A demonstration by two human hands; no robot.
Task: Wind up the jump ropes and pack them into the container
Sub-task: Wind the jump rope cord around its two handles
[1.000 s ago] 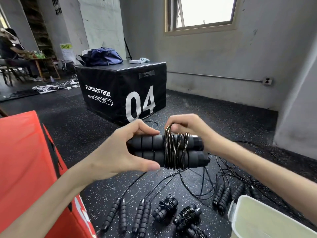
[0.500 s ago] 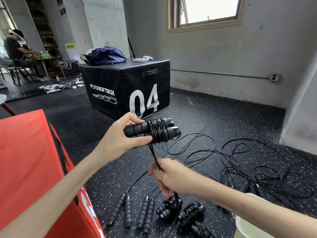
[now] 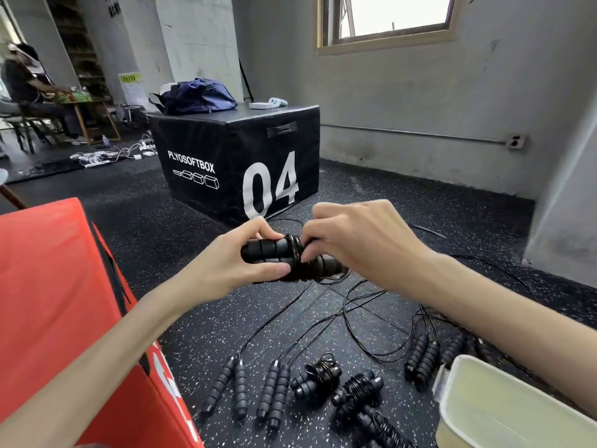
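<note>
Item one: jump rope in hand [image 3: 284, 258], black, two foam-ribbed handles laid side by side, cord coiled in several turns round their middle. Held in the air above the speckled black floor [image 3: 181, 260]. The left hand [image 3: 226, 263] grips the handle ends, thumb below and fingers curled over the top. The right hand [image 3: 361, 244] is closed over the coil and the other end of the handles, fingertips pinching at the wound cord. A loose length of cord trails from the bundle down to the floor.

Item two: wound ropes on the floor [image 3: 339, 386], three bundles (as far as can be counted), lying close together below the hands.

Item three: unwound ropes, two pairs of handles [image 3: 255, 389] to the left of the bundles, cords running away from them; further handles [image 3: 423, 357] to the right, just beside the container, their cords tangled in loops.

Item four: container [image 3: 458, 412], pale translucent plastic, bottom right corner, only partly in view; contents cannot be made out.

Item five: red padded box [image 3: 55, 302], near left.

Item six: black plyo box [image 3: 232, 163] marked "PLYOSOFTBOX" and "04", a blue bag [image 3: 197, 97] on top of it.

Item seven: a seated person [image 3: 29, 88] at a table, far left.
</note>
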